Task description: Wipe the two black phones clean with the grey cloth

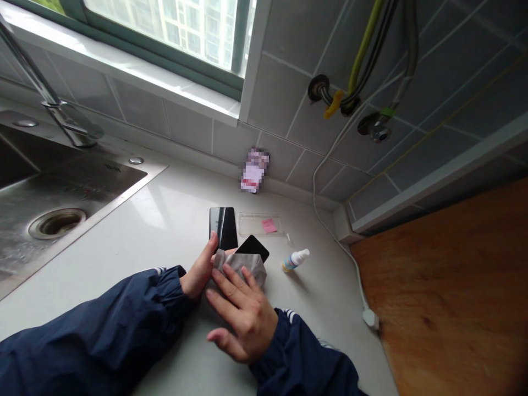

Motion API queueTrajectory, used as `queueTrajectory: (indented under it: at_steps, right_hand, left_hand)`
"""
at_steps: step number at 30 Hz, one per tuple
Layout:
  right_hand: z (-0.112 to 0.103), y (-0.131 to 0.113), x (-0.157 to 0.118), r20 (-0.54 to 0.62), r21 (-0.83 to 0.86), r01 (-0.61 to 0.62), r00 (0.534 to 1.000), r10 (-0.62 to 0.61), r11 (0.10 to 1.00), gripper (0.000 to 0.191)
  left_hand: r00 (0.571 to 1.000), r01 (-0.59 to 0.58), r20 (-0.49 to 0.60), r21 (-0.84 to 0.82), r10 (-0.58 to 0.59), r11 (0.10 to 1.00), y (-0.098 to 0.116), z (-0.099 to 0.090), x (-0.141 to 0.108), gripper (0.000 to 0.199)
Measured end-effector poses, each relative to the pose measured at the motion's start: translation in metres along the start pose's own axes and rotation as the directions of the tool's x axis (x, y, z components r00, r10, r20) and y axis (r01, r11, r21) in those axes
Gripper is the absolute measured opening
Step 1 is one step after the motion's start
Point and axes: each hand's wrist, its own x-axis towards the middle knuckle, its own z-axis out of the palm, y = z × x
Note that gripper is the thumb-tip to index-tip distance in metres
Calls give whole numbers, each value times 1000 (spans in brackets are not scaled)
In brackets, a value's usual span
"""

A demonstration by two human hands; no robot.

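My left hand [200, 272] is closed around the side of a black-screened phone [256, 248], thumb raised and some fingers hidden beneath. A grey cloth [253, 267] covers most of that phone, and one dark corner sticks out at the top right. Flat on the cloth lies my right hand [243, 311], its fingers spread and its thumb held apart. Just beyond the left hand, a second dark, glossy phone [225, 223] rests on the counter. Beside it lies a clear phone case [249, 225] with a pink slip [269, 225]. A small white-topped spray bottle [296, 260] stands to the right.
Another phone [254, 171], its screen blurred, leans against the tiled wall. A steel sink [111, 170] with a faucet [70, 121] is on the left. At the right, a white cable [315, 187] runs down to a plug [370, 319] beside a wooden panel [445, 286].
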Motion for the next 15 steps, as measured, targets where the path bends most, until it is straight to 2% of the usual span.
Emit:
queueTrajectory:
  at_steps: [1,3,5,7,9,12,13,15]
  right_hand:
    - [1,2,-1,-6,-5,-8,1000,8,1000,59]
    - [3,10,-3,-46,-18,-98,994,97,995,55]
    - [5,17,-5,-108,-23,-221,970,218,975,52]
    - [7,17,-6,-141,-18,-285,950,280,958,52]
    - [7,10,-5,-113,-15,-243,964,240,970,55]
    - [5,1,-4,-32,-9,-68,997,67,998,61]
    - [5,1,-4,-20,-9,-39,999,39,999,60]
    - [4,5,-4,-29,-17,-68,997,67,998,56]
  left_hand:
    - [1000,5,8,-4,-5,1000,0,0,0,74]
    - [998,15,61,-4,-14,1000,0,2,1,79]
    - [990,21,142,5,-22,1000,1,3,1,85]
    - [982,6,190,2,-7,1000,2,4,1,87]
    - [990,1,143,0,-1,1000,2,4,1,84]
    - [1000,-10,10,4,10,1000,2,3,1,80]
    - [1000,-3,-6,11,3,1000,1,3,0,80]
    - [1000,9,30,23,-10,1000,1,3,0,81]
